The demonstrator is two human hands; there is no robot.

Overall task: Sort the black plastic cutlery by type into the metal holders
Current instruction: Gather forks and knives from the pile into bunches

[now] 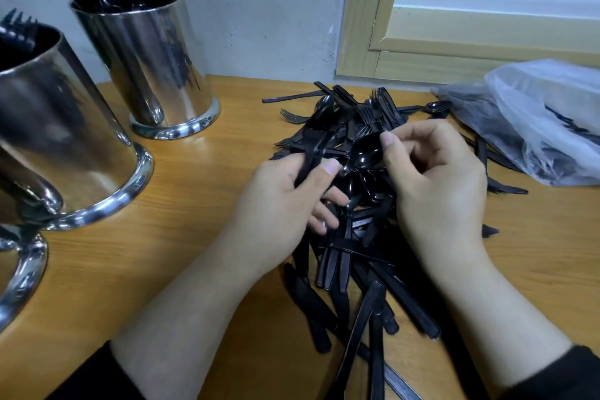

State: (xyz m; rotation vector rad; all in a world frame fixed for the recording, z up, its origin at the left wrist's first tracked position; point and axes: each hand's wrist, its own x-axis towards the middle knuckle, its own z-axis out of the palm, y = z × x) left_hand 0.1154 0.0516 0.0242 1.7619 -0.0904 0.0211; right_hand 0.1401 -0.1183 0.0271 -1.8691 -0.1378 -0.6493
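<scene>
Fingertips of the right hand (431,178) pinch a spoon (365,154) by its bowl, atop the cutlery pile (357,237); the left hand (285,201) is curled round a small bundle of spoons (316,136). Lifting the spoon clear of tangled handles, then adding it to the bundle, would save trips to the spoon holder (152,65) standing well left by the wall, behind the fork holder (61,127)
</scene>
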